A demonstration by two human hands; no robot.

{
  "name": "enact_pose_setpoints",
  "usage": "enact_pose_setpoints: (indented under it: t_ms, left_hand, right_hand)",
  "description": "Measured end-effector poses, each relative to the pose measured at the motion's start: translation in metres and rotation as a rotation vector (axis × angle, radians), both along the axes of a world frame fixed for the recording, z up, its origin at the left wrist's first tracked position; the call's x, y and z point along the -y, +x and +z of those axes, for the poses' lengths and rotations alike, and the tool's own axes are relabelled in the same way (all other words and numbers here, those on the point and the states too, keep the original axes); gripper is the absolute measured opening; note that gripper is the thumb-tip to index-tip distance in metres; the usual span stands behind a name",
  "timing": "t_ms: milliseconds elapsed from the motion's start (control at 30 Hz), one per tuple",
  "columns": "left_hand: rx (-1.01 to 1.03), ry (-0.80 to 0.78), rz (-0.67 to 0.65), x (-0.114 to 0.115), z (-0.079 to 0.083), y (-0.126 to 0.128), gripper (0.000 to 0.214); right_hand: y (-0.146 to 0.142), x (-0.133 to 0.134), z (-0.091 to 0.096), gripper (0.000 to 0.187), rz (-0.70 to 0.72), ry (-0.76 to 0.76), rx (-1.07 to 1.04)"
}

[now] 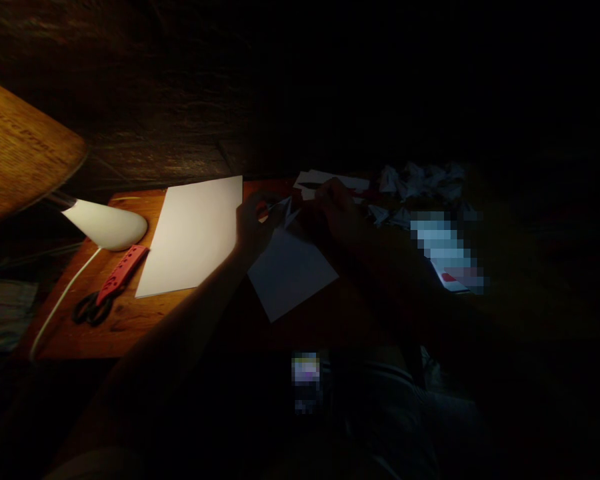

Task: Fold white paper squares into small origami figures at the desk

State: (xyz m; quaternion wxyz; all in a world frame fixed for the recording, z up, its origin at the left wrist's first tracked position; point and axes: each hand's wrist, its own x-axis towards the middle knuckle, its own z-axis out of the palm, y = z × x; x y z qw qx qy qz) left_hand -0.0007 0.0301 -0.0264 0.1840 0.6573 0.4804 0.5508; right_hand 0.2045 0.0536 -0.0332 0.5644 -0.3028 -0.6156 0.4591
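The scene is very dark, lit from the left. My left hand [253, 223] and my right hand [337, 207] meet over a small folded paper piece [285, 210] at the far middle of the wooden table [130, 320]. Both hands have their fingers closed in a pinch on that folded paper. Just below it lies a white square sheet [290, 270], turned cornerwise, partly under my left wrist. A larger white sheet [193, 233] lies flat to the left of my left hand.
A white lamp base [107, 225] with its cord stands at the table's left, beside red-handled scissors [107, 287]. Several crumpled or folded white papers [420, 183] lie at the far right. More white sheets [330, 180] lie behind my hands.
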Motion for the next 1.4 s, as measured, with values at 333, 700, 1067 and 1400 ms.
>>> enact_pose_setpoints:
  t_ms: [333, 700, 1067, 1400]
  left_hand:
    - [0.013, 0.040, 0.038, -0.001, -0.003, -0.003, 0.020]
    - [-0.082, 0.210, -0.153, -0.003, -0.012, 0.003, 0.040]
    - [0.050, 0.082, -0.146, -0.006, -0.014, 0.001, 0.044]
    - [0.170, -0.124, -0.245, -0.004, -0.009, 0.002, 0.029]
  right_hand:
    - [-0.006, 0.011, 0.004, 0.047, 0.253, 0.062, 0.234]
    - [-0.003, 0.007, -0.003, 0.042, 0.088, 0.146, 0.306]
    - [0.002, -0.005, -0.005, 0.031, -0.043, 0.154, 0.251]
    - [0.004, -0.008, 0.001, 0.034, 0.070, -0.059, 0.183]
